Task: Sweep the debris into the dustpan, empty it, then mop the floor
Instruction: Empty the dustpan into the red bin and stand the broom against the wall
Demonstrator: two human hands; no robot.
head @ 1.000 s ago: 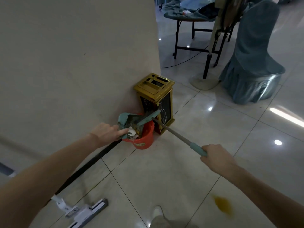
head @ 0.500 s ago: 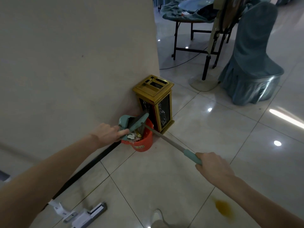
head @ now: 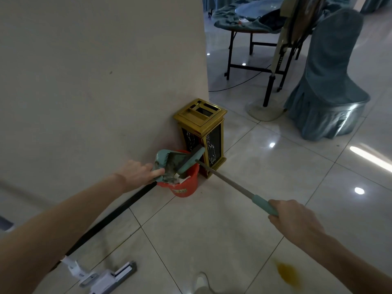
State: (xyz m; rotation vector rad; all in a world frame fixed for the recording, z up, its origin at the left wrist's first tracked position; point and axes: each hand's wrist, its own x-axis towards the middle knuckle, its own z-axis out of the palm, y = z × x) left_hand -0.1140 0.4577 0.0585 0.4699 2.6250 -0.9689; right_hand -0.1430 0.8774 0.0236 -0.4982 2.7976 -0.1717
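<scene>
Nearest the camera and well short of the red bucket (head: 185, 187), the mop (head: 106, 279) lies flat on the tiled floor (head: 212, 240), its black shaft running up toward the bucket's left side. A yellow spill (head: 288, 274) lies to the bucket's near right. Further in, the right hand (head: 294, 219) is wrapped round the teal grip of the broom (head: 229, 181), well apart from the bucket. The broom's long axis runs from that hand up and left, and its head sits in the dustpan (head: 169, 164) above the bucket's rim. The left hand (head: 137, 174) is just left of the bucket and much the nearer of the two. Its fingers grip the dustpan's near edge and hold it tipped over the bucket's mouth. Pale debris (head: 175, 176) sits at the pan's low lip, right over the opening, so emptying looks underway. Clearing it likely needs a short drag of the broom head along its own axis, down toward the bucket. Just behind the bucket stands a gold bin (head: 201, 132)
</scene>
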